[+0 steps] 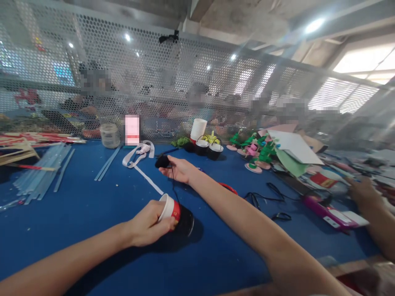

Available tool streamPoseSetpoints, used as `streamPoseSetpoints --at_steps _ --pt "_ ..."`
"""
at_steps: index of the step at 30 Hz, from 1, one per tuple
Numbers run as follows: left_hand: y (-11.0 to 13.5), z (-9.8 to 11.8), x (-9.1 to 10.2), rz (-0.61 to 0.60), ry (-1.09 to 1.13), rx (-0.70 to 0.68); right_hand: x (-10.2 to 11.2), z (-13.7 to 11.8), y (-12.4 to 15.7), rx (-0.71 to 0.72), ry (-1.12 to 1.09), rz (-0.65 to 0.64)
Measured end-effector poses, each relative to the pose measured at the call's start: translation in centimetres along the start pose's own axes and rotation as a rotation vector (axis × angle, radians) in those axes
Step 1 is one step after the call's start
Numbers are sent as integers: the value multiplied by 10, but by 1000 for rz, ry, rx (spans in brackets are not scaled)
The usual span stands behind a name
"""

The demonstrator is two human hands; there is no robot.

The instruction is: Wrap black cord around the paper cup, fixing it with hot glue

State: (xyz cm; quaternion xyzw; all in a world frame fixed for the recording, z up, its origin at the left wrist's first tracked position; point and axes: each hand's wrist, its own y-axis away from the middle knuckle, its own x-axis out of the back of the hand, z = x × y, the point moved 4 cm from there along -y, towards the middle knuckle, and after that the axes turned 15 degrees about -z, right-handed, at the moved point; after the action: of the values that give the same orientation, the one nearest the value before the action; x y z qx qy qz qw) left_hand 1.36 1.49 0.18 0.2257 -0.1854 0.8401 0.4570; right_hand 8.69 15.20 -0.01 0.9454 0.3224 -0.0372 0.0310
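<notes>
My left hand [149, 224] is closed round a small paper cup [173, 211], white and red with a black covered part, lying on its side on the blue table [92, 213]. My right hand [179, 168] reaches further out and pinches a small black ball of yarn [162, 161]. A thin black thread [173, 181] runs from that ball down to the cup.
A white ribbon [138, 158], clear glue sticks [43, 172], a jar [110, 135] and stacked paper cups [198, 129] lie at the back by a perforated screen. Finished black pots [208, 149], green craft pieces, paper sheets, cables and another person's hand [362, 191] fill the right.
</notes>
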Motion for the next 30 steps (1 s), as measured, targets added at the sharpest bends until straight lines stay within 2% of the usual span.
streamPoseSetpoints --at_steps 7,13,17,20,24,30 --pt "1 -6 2 58 133 78 15 -33 -19 149 -267 74" --pt "2 -11 0 68 239 121 21 -38 -12 196 -201 102" --pt "1 -10 -1 54 227 110 26 -31 -10 150 1 149" --pt "0 -10 -1 44 202 91 30 -22 -20 74 233 169" --pt "-1 -7 -2 25 177 47 26 -13 -46 0 606 129" --pt "0 1 -4 -41 134 -6 4 -9 -98 -2 1063 41"
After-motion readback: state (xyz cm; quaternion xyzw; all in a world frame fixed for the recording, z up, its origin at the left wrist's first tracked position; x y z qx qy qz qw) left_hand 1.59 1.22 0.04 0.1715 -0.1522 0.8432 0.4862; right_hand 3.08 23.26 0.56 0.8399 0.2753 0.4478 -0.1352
